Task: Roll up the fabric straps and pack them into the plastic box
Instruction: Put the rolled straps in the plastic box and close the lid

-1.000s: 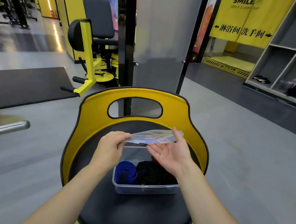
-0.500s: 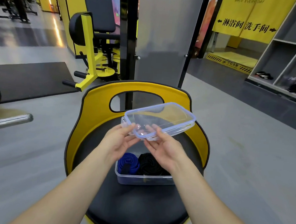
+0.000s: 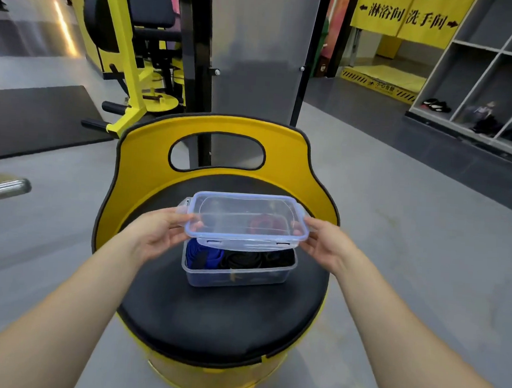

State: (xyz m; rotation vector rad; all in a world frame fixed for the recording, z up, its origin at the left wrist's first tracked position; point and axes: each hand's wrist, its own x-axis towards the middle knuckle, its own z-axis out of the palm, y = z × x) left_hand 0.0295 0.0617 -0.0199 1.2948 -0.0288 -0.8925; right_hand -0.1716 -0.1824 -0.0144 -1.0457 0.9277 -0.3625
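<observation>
Through the clear blue-rimmed plastic lid [image 3: 247, 220] we see the red rolled strap [image 3: 265, 224] only dimly. The lid hides the far part of the clear rectangular plastic box [image 3: 237, 275]. Our forearms run off the bottom edge. Items in the grey cubby shelf [image 3: 480, 87] are too small to identify.
</observation>
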